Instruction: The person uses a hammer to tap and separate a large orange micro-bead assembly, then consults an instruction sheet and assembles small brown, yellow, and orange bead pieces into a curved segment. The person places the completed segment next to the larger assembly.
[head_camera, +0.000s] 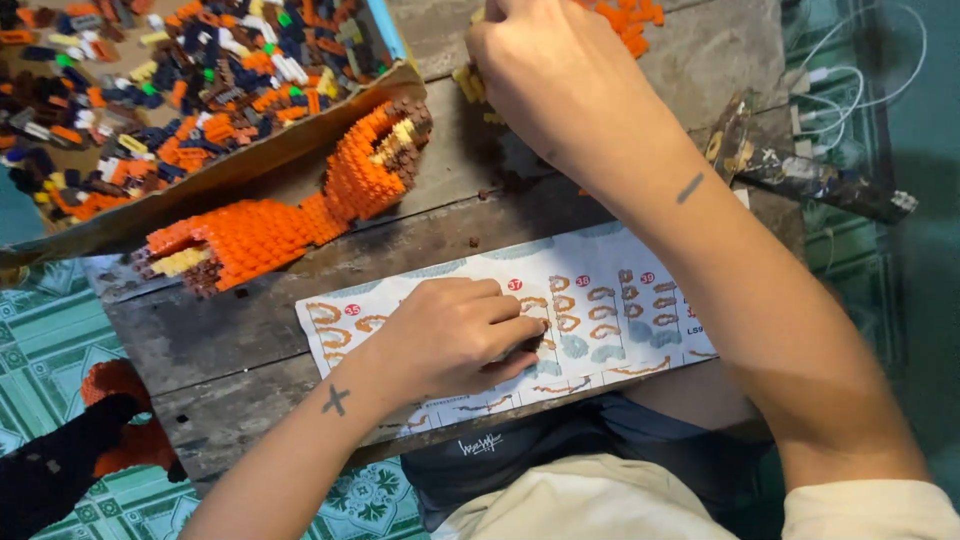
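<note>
While the left hand (455, 335) rests curled on the instruction sheet (600, 300), pinching a small dark brick, the right hand (555, 75) reaches into loose orange bricks (630, 20), fingers hidden. Picking parts seems underway; the orange brick model (290, 205) lies nearby awaiting careful alignment.

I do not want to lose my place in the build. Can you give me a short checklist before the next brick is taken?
1. Instruction sheet flat on wooden table: ok.
2. Left hand resting on the sheet, fingers curled: ok.
3. What the left grip holds: cannot tell.
4. Right hand at the loose orange bricks: ok.
5. Orange model lying clear of both hands: ok.
6. Cardboard tray of mixed bricks within reach: ok.
</note>
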